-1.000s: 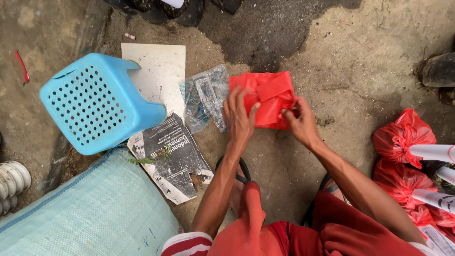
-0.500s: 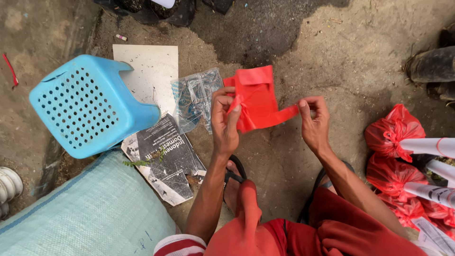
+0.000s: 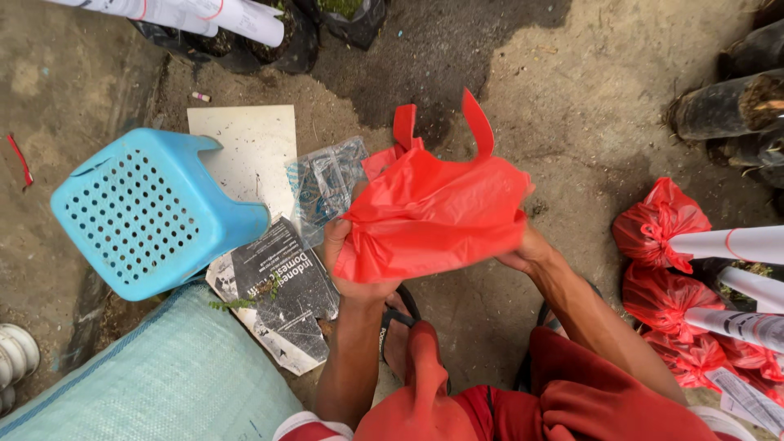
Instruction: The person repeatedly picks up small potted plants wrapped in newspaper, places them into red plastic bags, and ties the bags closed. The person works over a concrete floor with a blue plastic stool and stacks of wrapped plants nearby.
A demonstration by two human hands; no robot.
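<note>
A red plastic carrier bag is spread wide between both hands above the dirt ground, its two handles sticking up at the top. My left hand grips the bag's lower left edge from underneath. My right hand holds the bag's right side, mostly hidden behind the plastic. Below the bag my sandalled foot and red shorts show.
A blue perforated plastic stool lies tipped at left by a white board, a clear plastic packet and a dark printed sheet. A pale green woven sack fills the lower left. Tied red bags with wrapped stems sit at right.
The folded red bag has been pulled apart and now hangs wide between the hands, handles up. The view has shifted a little closer.
</note>
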